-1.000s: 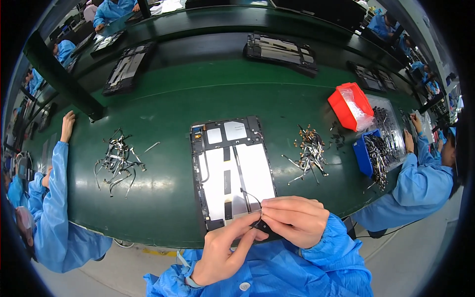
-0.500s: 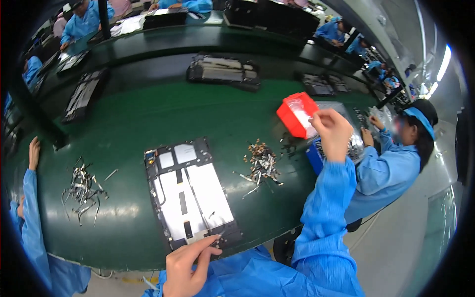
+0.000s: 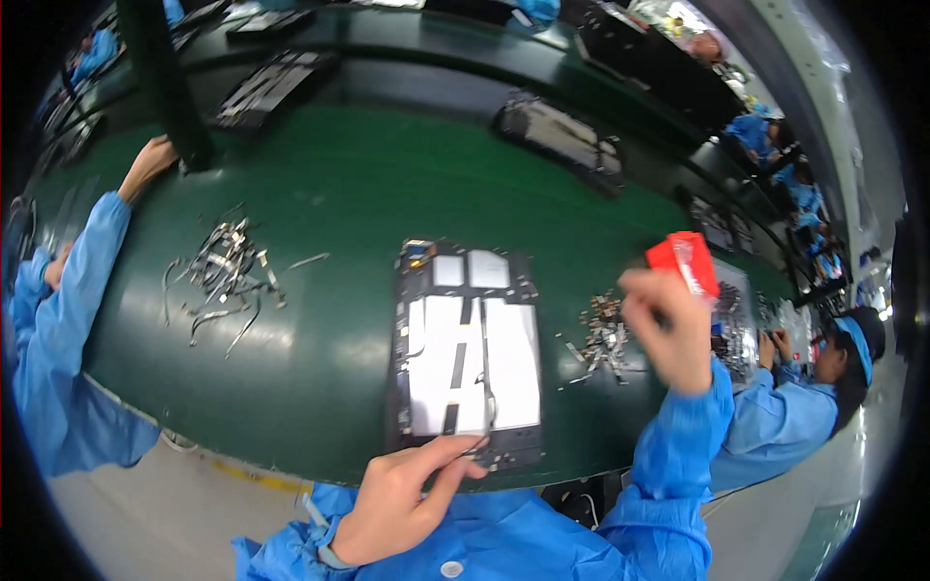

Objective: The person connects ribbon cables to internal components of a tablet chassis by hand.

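Note:
An opened tablet (image 3: 523, 368), its white battery panels and black frame exposed, lies on the green bench in front of me. At its near edge is my left hand (image 3: 412, 494), thumb and forefinger brought close together by a thin dark strip (image 3: 489, 402); whatever sits between the fingertips is too small to name. My right hand (image 3: 673, 329) is raised over the bench, blurred, thumb and forefinger curled into a pinch. I cannot make out anything in it. Just left of it lies a pile of small coppery and silver parts (image 3: 605, 334). A red bin (image 3: 693, 259) stands behind it.
A heap of loose flex cables (image 3: 231, 261) lies on the left. More opened tablets (image 3: 562, 136) stand along the back, near a dark post (image 3: 170, 87). A co-worker's arm (image 3: 97, 242) reaches in at left; another co-worker (image 3: 785, 407) sits at right beside a clear tray (image 3: 733, 300).
My view has swung left, so the bench things sit farther right. The right hand has come away from the red bin toward the small-parts pile. The left hand stays at the tablet's near edge.

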A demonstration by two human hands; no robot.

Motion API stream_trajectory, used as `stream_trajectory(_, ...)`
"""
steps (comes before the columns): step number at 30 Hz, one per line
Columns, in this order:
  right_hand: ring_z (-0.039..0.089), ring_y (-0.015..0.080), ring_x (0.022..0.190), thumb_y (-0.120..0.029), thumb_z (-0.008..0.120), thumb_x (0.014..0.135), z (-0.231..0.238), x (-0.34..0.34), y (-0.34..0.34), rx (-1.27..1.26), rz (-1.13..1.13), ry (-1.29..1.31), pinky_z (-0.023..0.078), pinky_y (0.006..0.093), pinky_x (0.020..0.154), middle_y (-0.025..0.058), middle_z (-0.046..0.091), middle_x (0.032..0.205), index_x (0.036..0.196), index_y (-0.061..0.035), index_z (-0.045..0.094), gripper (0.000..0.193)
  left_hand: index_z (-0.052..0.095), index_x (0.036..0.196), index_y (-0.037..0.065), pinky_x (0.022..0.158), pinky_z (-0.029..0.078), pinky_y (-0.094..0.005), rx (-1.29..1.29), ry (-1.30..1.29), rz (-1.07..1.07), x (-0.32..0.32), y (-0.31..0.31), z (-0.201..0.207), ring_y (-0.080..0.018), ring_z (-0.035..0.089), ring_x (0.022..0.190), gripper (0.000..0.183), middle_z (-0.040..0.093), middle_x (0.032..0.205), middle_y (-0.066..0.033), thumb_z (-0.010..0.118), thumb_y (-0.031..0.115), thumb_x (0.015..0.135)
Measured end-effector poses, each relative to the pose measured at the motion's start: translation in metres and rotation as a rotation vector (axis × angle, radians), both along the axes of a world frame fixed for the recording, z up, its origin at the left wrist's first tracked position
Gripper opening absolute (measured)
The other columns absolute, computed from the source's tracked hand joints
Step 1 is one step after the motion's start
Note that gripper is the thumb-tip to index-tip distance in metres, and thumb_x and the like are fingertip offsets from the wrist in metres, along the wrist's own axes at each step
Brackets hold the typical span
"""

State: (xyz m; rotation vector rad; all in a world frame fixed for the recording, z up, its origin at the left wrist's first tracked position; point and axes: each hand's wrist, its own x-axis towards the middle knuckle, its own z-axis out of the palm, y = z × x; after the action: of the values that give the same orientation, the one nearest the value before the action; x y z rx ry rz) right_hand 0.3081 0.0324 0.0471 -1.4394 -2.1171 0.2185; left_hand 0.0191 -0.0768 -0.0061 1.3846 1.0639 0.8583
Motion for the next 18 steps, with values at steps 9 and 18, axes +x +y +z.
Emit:
stream_trajectory(9,0.065,0.0238,0.081,-0.006,0.065,0.068,-0.042,-0.102,-0.035,-0.088,0.685,0.06,0.056,0.0316,0.066,0.0095,0.062,0.096,0.106,-0.0024,0.068,0.038,0.061,0.112,-0.003,0.068,0.056,-0.0311,-0.011,-0.07,0.026,-0.017,0.0,-0.004,-0.0245,0.071,0.077,0.025,0.071,0.086,-0.0123,0.059,0.001,0.088)
stream_trajectory(18,0.069,0.0154,0.073,0.005,0.067,0.083,-0.079,-0.149,-0.004,-0.904,0.029,0.868,0.058,0.0242,0.065,0.0106,0.067,0.081,0.121,0.0086,0.056,0.04,0.068,0.095,0.003,0.062,0.052,-0.0284,0.762,0.738,0.19,-0.054,0.028,-0.025,-0.019,0.064,0.074,0.024,0.067,0.087,-0.0058,0.07,0.014,0.073)
